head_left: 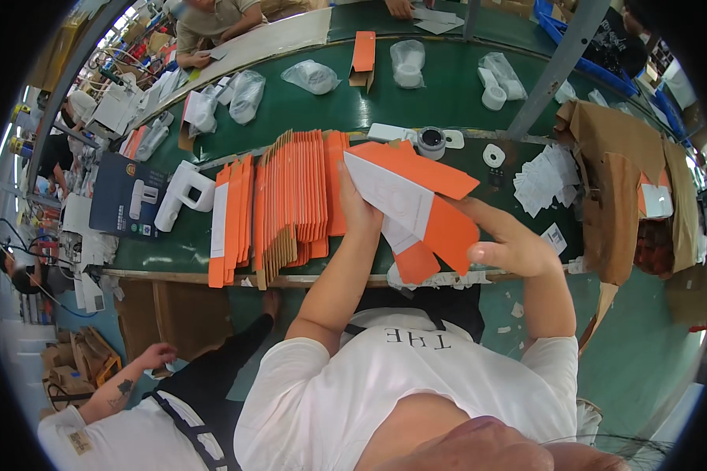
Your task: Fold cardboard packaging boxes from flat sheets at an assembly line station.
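Note:
A folded orange-and-white carton [401, 196] is held up over the near bench edge, its orange flaps spread out. My left hand [359, 206] is closed on its left side, with the fingers partly hidden behind the cardboard. At the right, my right hand [518, 242] reaches the carton's orange flap; its fingers are stretched out, and the thumb stands apart near the flap's edge. Below the held carton another orange-and-white carton [408, 247] partly shows. Close to my left forearm stands a tight row of flat orange cartons [291, 196].
A white handheld device [184, 195] and a dark printed box [126, 196] stand left. Behind are a round grey-white part [431, 143] and bagged white parts [407, 63] on the green bench [353, 106]. Paper slips [546, 179], a brown carton [613, 173] and a metal post [554, 74] stand right. Co-workers are nearby.

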`<state>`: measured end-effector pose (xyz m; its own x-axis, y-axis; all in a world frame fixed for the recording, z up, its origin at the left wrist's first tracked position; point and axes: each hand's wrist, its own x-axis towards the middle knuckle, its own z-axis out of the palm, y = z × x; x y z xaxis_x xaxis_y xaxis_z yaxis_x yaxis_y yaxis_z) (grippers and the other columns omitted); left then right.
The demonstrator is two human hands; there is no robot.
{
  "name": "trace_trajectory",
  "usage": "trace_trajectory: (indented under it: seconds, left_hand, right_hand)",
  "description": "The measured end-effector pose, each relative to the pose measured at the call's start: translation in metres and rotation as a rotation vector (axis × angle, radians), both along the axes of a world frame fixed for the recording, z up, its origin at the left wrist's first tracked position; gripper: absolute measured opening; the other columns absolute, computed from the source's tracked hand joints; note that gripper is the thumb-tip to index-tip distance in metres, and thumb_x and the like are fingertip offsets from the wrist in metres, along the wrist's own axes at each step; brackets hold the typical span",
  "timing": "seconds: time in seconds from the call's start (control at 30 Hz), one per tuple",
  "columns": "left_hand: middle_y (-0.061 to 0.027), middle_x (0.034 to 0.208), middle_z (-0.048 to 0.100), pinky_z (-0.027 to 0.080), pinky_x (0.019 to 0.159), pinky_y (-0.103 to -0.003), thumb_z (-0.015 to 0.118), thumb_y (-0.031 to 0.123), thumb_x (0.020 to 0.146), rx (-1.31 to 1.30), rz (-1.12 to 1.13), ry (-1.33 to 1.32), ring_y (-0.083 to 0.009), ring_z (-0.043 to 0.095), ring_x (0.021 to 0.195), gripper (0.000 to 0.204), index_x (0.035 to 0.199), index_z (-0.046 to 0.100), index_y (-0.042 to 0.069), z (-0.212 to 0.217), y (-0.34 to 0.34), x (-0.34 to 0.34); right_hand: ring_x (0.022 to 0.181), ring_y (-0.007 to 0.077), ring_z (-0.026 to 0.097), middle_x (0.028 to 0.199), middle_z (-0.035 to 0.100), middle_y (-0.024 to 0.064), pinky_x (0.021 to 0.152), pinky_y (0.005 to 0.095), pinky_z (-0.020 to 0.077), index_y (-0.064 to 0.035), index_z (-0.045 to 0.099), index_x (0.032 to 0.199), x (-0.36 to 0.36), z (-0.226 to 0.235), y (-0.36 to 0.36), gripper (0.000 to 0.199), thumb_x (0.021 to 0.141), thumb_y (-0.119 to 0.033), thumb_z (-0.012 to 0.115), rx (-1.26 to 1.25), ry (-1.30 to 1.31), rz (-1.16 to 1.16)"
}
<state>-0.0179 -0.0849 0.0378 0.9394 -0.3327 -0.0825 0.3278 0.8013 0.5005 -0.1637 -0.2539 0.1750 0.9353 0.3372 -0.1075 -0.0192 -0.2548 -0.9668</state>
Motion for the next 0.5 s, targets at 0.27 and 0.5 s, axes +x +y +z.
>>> trace_trajectory:
  seconds: [0.27, 0.5]
  left_hand:
    - [-0.0107, 0.123, 0.049, 0.041, 0.094, -0.035, 0.032, 0.041, 0.097, 0.109, 0.256, -0.179, -0.0207, 0.051, 0.110, 0.048, 0.127, 0.039, 0.003, -0.003, -0.013, 0.017]
    - [-0.0156, 0.116, 0.055, 0.038, 0.096, -0.034, 0.057, 0.021, 0.086, 1.069, -0.008, -0.679, -0.0269, 0.050, 0.112, 0.034, 0.113, 0.054, 0.000, -0.026, -0.026, -0.022]
  right_hand:
    - [0.100, 0.0151, 0.053, 0.109, 0.059, 0.0094, 0.090, 0.0275, 0.0402, 0.0017, 0.047, 0.125, 0.008, 0.011, 0.016, 0.049, 0.080, -0.010, 0.062, -0.050, 0.043, -0.471]
    - [0.117, 0.0342, 0.045, 0.117, 0.054, 0.0147, 0.097, 0.0408, 0.0371, -0.0046, 0.058, 0.109, 0.112, 0.005, -0.080, 0.029, 0.080, -0.003, 0.054, -1.132, -0.986, -0.658]
